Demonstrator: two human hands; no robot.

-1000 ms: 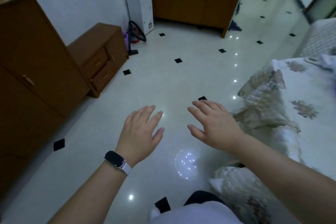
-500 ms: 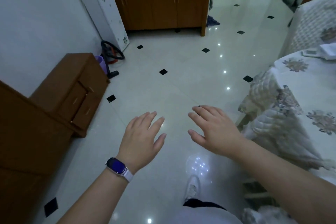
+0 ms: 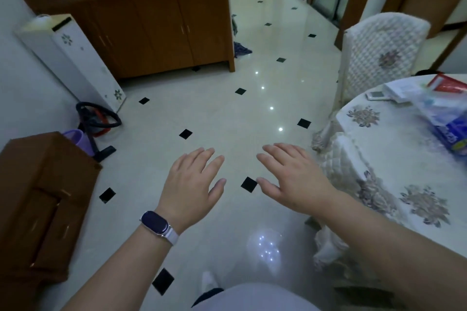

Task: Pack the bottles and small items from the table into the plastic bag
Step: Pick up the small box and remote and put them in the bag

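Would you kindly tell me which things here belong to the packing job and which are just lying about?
Job: table, plastic bag, blue pack, red packet.
Lying about: chair, cabinet, drawers, hose, purple cup.

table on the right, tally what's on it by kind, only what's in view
plastic bag: 1
red and white packet: 1
flat white box: 1
small white remote-like device: 1
total: 4

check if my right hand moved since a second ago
Yes: forward. The right hand now reaches past the black tile that lay beyond its fingertips earlier.
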